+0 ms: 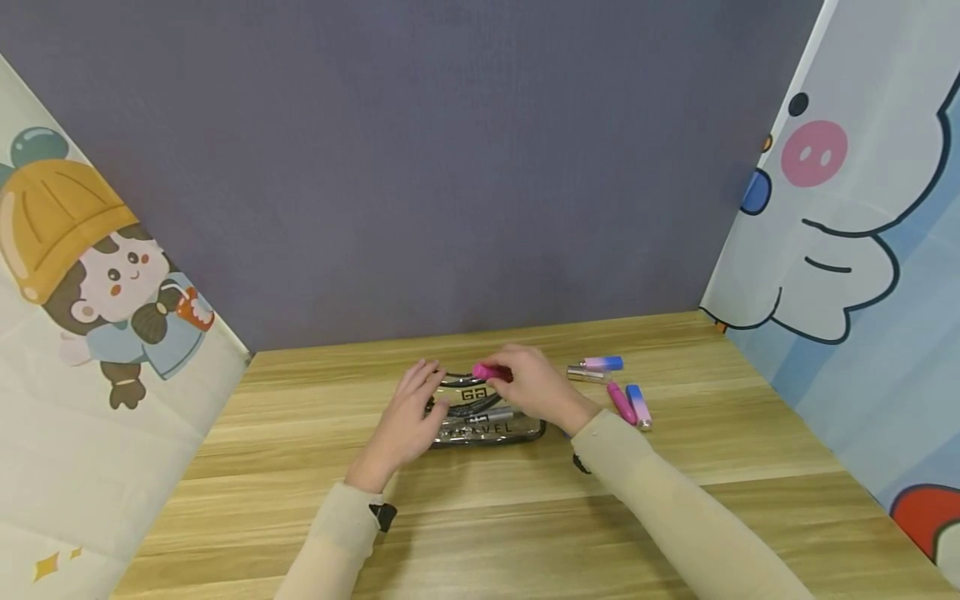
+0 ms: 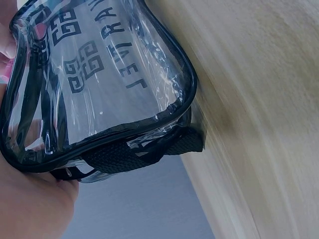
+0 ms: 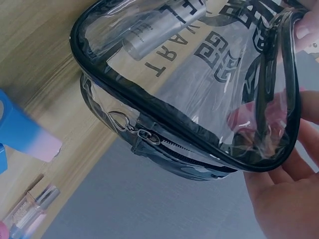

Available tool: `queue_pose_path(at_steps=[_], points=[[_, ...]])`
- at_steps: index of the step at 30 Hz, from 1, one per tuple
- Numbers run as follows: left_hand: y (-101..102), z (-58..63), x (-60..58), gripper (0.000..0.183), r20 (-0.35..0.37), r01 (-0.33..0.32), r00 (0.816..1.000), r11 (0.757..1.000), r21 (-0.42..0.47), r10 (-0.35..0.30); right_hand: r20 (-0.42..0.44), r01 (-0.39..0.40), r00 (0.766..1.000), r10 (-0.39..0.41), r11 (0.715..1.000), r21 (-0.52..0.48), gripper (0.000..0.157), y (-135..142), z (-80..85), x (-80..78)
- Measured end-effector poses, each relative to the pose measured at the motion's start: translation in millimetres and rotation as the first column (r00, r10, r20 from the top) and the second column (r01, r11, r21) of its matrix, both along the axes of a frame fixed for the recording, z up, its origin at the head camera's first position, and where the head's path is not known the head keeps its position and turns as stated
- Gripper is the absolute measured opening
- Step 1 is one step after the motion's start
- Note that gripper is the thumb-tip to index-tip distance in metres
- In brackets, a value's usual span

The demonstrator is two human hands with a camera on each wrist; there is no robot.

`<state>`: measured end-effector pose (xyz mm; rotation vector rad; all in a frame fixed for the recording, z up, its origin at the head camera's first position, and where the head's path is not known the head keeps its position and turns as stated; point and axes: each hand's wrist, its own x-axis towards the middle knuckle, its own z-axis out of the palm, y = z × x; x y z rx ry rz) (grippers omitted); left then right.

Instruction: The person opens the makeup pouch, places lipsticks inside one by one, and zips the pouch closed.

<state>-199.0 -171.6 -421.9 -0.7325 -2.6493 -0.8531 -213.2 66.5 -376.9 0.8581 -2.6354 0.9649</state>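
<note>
A clear plastic travel pouch (image 1: 491, 433) with black trim and printed letters lies on the table between the hands. The left hand (image 1: 407, 417) grips its left edge, with the thumb at the black trim (image 2: 149, 122). Pinched in the right hand (image 1: 534, 385) is a small pink tube (image 1: 486, 372), held over the upper part of the pouch. In the right wrist view the tube (image 3: 259, 117) shows pink through the clear plastic, partly covered by fingers. Inside the pouch lies a silver tube (image 3: 162, 32). A zipper pull (image 3: 148, 137) hangs on the pouch's side.
Right of the pouch on the wooden table (image 1: 480, 533) lie a blue-and-pink tube (image 1: 603, 363), a clear tube with a silver end (image 1: 588, 375), a pink tube (image 1: 621, 403) and another blue-and-pink tube (image 1: 639, 406). A grey panel (image 1: 450, 167) stands behind.
</note>
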Motion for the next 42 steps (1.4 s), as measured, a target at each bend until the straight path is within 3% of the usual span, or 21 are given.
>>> queue_pose_path(at_steps=[11, 23, 42], points=[[0, 0.2, -0.1, 0.051, 0.000, 0.003, 1.000, 1.000, 0.004, -0.003, -0.012, 0.009, 1.000, -0.008, 0.995, 0.104, 0.031, -4, 3.6, 0.7], [-1, 0.2, 0.3, 0.052, 0.003, 0.005, 1.000, 1.000, -0.007, -0.005, 0.113, 0.008, 0.993, -0.028, 0.984, 0.177, 0.030, -7, 12.8, 2.2], [0, 1.1, 1.9, 0.054, 0.016, -0.001, 1.000, 1.000, -0.027, 0.001, 0.169, 0.009, 0.985, -0.041, 0.983, 0.184, 0.029, -8, 11.0, 2.1]])
